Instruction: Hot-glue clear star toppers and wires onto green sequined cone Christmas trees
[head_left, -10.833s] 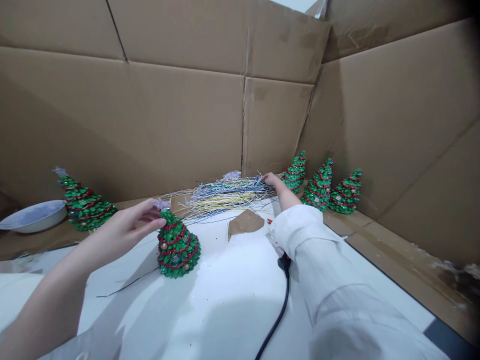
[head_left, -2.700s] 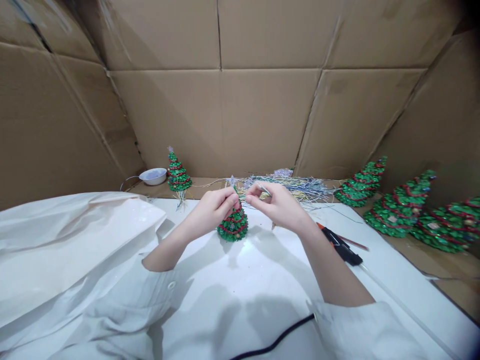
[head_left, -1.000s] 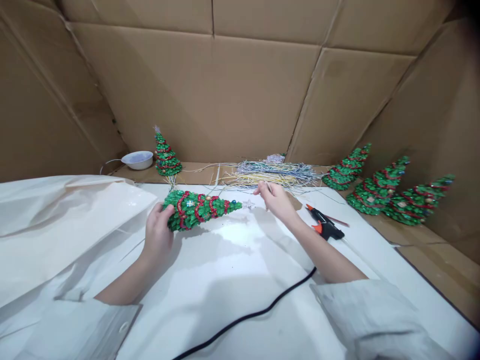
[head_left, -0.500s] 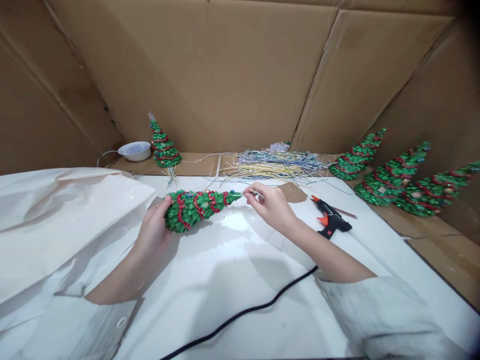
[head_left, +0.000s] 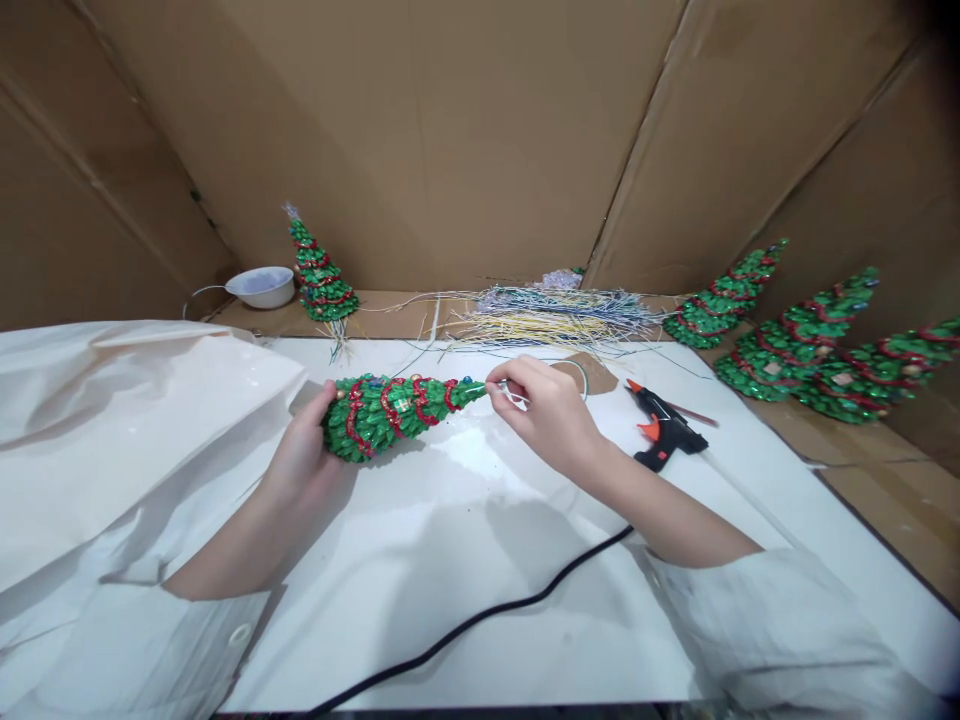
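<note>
My left hand is wrapped round the wide base of a small green Christmas tree with red garland, held on its side above the white table, tip pointing right. My right hand pinches at the tree's tip, fingers closed on a thin silvery piece there that I cannot make out clearly. A pile of thin coloured wire strands lies just behind my right hand.
A black and orange glue gun lies right of my right hand, its black cord running toward me. Three finished trees lean at the right, one tree and a white bowl at back left. Cardboard walls surround the table; white sheeting covers the left.
Since a second ago my right hand has moved left from the wire pile to the tree's tip and pinched it. My left hand keeps the tree lying sideways.
</note>
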